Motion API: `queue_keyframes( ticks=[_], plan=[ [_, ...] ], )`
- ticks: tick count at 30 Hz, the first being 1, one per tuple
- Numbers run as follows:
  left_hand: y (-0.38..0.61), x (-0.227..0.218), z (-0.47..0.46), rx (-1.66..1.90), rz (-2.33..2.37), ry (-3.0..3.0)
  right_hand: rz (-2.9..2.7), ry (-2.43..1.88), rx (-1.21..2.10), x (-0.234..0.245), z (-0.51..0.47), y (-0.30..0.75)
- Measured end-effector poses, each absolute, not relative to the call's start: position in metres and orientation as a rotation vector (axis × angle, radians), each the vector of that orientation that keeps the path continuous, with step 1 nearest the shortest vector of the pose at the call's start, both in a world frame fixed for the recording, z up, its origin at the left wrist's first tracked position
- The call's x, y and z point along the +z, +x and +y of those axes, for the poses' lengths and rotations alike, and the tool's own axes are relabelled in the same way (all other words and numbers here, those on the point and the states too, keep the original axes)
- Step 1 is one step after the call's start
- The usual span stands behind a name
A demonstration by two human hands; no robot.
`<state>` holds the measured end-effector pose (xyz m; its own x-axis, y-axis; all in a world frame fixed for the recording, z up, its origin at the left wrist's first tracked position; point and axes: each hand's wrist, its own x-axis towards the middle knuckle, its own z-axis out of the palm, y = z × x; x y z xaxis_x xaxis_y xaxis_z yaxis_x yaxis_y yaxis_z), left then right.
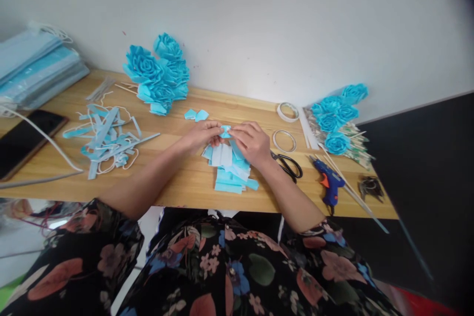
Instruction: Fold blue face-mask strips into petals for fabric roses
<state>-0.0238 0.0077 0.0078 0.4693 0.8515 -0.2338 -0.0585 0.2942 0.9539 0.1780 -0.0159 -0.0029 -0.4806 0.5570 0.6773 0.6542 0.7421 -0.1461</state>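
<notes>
My left hand point(202, 134) and my right hand point(252, 142) meet over the middle of the wooden table point(185, 192). Both pinch one small light-blue folded piece point(225, 132) between their fingertips. Under my hands lies a loose pile of cut blue and white mask strips point(230, 170). Two small blue folded pieces point(196, 115) rest just behind my left hand.
Blue fabric roses point(157, 73) lean on the wall; more roses on sticks point(338, 116) lie right. Tape rolls point(288, 111), black scissors point(289, 164), a blue glue gun point(329, 182), scrap strips point(105, 139), a phone point(25, 138) and stacked masks point(35, 66) surround me.
</notes>
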Motion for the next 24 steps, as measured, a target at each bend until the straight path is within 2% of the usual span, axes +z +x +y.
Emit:
queue_keyframes(
  ticks=[12,24],
  plan=[
    [-0.0196,0.0071,0.0079,0.766,0.944,1.097,-2.226,-0.891,-0.37,-0.0004,-0.0194,0.1766],
    [-0.0208,0.0014,0.0099,0.804,0.96,1.256,-2.226,-0.964,-0.228,-0.0022,-0.0199,0.1762]
  ],
)
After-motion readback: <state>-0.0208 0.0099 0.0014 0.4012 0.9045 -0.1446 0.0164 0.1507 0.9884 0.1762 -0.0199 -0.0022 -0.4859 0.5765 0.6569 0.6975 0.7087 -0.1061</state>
